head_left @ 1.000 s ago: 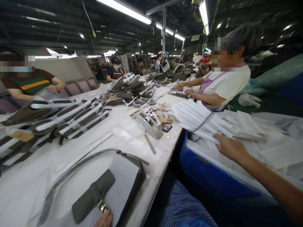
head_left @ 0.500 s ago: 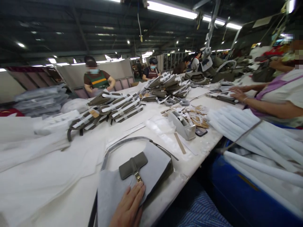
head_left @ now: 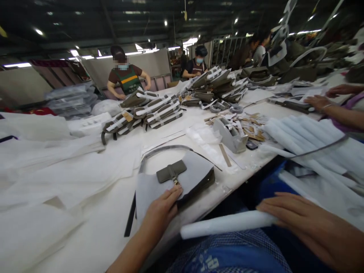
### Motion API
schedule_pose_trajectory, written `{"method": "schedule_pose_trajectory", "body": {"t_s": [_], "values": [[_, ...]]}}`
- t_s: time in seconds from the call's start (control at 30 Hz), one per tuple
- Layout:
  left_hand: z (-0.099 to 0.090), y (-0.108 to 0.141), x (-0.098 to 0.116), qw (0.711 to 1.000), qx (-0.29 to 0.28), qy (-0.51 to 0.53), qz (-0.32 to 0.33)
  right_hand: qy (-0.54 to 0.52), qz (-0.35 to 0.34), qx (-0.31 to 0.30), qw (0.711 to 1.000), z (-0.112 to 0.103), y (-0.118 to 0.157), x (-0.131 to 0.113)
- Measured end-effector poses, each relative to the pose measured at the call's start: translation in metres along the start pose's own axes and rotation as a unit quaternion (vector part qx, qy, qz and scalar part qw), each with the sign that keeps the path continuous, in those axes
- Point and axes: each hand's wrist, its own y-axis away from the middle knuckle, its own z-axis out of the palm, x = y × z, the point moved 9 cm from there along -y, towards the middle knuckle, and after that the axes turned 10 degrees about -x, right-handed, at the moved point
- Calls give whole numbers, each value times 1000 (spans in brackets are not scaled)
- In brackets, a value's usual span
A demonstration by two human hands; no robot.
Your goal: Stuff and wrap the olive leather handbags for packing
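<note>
A dark olive handbag point(head_left: 211, 176) lies on the table, its front covered by a pale grey sheet point(head_left: 196, 170). An olive flap tab with a gold clasp point(head_left: 176, 182) sits over that sheet, and the bag's wrapped strap point(head_left: 159, 148) arches behind. My left hand point(head_left: 166, 204) rests on the bag with fingers stretched out, their tips at the clasp. Lower right, my right hand point(head_left: 290, 214) is closed around one end of a white foam roll point(head_left: 224, 224), which points left above my lap.
White sheets point(head_left: 57, 182) cover the table's left side. Behind the bag stand a tape dispenser point(head_left: 229, 136), paper scraps point(head_left: 253, 125) and stacks of wrapped olive bags point(head_left: 159, 110). More white rolls point(head_left: 307, 132) lie over a blue bin point(head_left: 270, 185). A co-worker's hands point(head_left: 318, 102) are at far right.
My right hand has come into view at the lower right, holding a white foam roll. The view has shifted; my left hand stays on the bag by the clasp.
</note>
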Motion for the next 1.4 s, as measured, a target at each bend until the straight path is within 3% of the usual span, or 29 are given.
{"method": "schedule_pose_trajectory", "body": {"t_s": [0.03,0.1,0.2,0.3,0.47,0.63,0.83,0.93,1.03,1.1,1.23,1.4], "values": [[-3,-2,-1,1000,-8,17,-7,-22,-40,-49,998,17,-12,-12],[-10,-6,-1,999,-15,38,-20,-65,-54,-77,993,45,-37,-25],[-18,-11,1,998,-26,53,-26,-94,-56,-72,991,84,-69,-37],[-22,-13,3,997,-38,60,-28,-79,-79,-33,993,107,-90,-51],[-19,-9,5,998,-30,49,-29,-38,-79,81,993,107,-102,-64],[-5,-3,11,998,-25,-46,-28,-71,-68,150,984,108,-102,-58],[7,1,18,990,27,-136,-12,-46,-100,144,983,98,-103,-52],[10,2,21,988,42,-151,-9,31,-131,90,987,90,-115,-49],[10,2,24,986,47,-158,-12,58,-193,19,979,101,-123,-42],[10,2,26,985,50,-163,-22,23,-231,11,973,110,-122,-35],[15,2,30,977,52,-200,-57,-55,-197,45,978,124,-118,-18],[16,-5,44,960,56,-266,-61,-83,-164,69,980,124,-116,-18]]}}
